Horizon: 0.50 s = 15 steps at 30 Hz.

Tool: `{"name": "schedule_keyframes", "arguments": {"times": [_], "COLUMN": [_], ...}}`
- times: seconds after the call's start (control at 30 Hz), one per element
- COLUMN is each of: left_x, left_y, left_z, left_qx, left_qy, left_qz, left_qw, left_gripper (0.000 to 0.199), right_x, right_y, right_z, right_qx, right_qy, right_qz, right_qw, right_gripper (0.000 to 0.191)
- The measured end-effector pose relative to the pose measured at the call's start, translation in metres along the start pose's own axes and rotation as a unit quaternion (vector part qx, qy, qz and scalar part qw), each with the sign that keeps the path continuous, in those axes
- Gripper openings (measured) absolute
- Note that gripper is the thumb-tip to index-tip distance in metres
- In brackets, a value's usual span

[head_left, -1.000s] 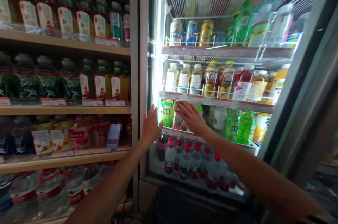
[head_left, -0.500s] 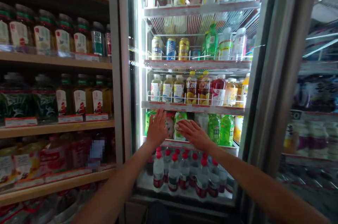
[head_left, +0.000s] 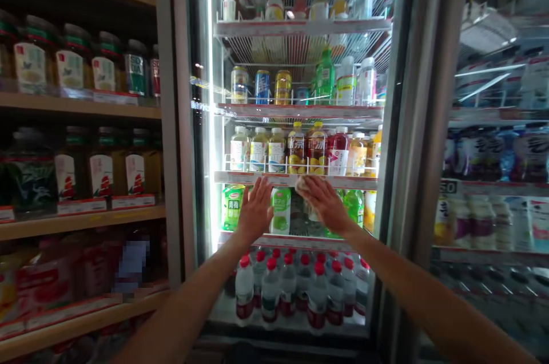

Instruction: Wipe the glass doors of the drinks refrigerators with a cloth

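Note:
My left hand (head_left: 255, 209), fingers stretched out and flat, is in front of the lower shelves of a lit drinks fridge (head_left: 217, 289). Its fingertips reach the shelf edge (head_left: 240, 177) beneath the row of bottles, and it seems to rest on a glass pane that shows reflections. Under my right hand (head_left: 323, 201) is a pale, crumpled cloth (head_left: 302, 184), pressed at the same shelf edge, right of the left hand. Green-labelled bottles (head_left: 281, 209) stand between and behind the hands, partly hidden by them.
Red-capped water bottles (head_left: 271, 289) fill the fridge floor. Higher up are cans (head_left: 262, 87) and juice bottles (head_left: 297, 148). Wooden shelves (head_left: 81, 215) of bottled drinks flank the left side. A metal door frame (head_left: 429, 123) and another drinks cooler (head_left: 497, 186) stand at right.
The view has turned slightly right. My right hand has moved the cloth up from the green bottles to the shelf edge. My left hand is still flat, slightly farther right along the fridge.

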<state>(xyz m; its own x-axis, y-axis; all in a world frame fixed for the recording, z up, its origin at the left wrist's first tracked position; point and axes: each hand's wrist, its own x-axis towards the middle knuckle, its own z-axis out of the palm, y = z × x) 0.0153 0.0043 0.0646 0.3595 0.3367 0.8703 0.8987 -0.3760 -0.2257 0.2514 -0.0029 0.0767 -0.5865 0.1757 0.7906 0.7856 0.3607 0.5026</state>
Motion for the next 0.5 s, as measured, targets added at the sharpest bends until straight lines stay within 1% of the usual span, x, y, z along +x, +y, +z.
{"name": "schedule_keyframes", "arguments": {"times": [0.07,0.1,0.13,0.17,0.23,0.27,0.3,0.33,0.37,0.43,0.5], "left_x": [0.004,0.005,0.006,0.007,0.007,0.007,0.007,0.006,0.006,0.006,0.005], "left_y": [0.003,0.005,0.006,0.008,0.009,0.009,0.008,0.007,0.007,0.006,0.007], "left_z": [0.0,0.001,0.001,0.001,0.003,0.004,0.006,0.007,0.008,0.01,0.01], "left_qx": [0.0,0.0,0.0,0.001,0.003,0.005,0.007,0.008,0.008,0.007,0.004], "left_qy": [-0.001,-0.004,-0.006,-0.009,-0.013,-0.013,-0.011,-0.007,-0.002,0.009,0.016], "left_qz": [0.001,0.002,0.002,0.001,0.001,0.002,0.005,0.008,0.009,0.008,0.003], "left_qw": [1.0,1.0,1.0,1.0,1.0,1.0,1.0,1.0,1.0,1.0,1.0], "left_gripper": [0.055,0.056,0.056,0.057,0.058,0.058,0.058,0.058,0.058,0.058,0.058], "right_x": [0.005,0.004,0.001,-0.004,-0.017,-0.023,-0.027,-0.028,-0.028,-0.026,-0.029], "right_y": [0.012,0.015,0.015,0.015,0.014,0.016,0.022,0.03,0.04,0.061,0.074], "right_z": [-0.004,-0.005,-0.006,-0.006,-0.006,-0.006,-0.007,-0.009,-0.012,-0.018,-0.022], "right_qx": [-0.015,-0.019,-0.021,-0.019,-0.014,-0.014,-0.015,-0.018,-0.023,-0.039,-0.056], "right_qy": [0.033,0.042,0.046,0.043,0.017,0.007,0.008,0.021,0.045,0.115,0.162], "right_qz": [0.072,0.086,0.083,0.066,0.016,0.001,0.002,0.021,0.057,0.145,0.197], "right_qw": [0.997,0.995,0.995,0.997,1.0,1.0,1.0,0.999,0.997,0.982,0.965], "right_gripper": [0.046,0.046,0.046,0.047,0.047,0.048,0.048,0.047,0.047,0.048,0.052]}}
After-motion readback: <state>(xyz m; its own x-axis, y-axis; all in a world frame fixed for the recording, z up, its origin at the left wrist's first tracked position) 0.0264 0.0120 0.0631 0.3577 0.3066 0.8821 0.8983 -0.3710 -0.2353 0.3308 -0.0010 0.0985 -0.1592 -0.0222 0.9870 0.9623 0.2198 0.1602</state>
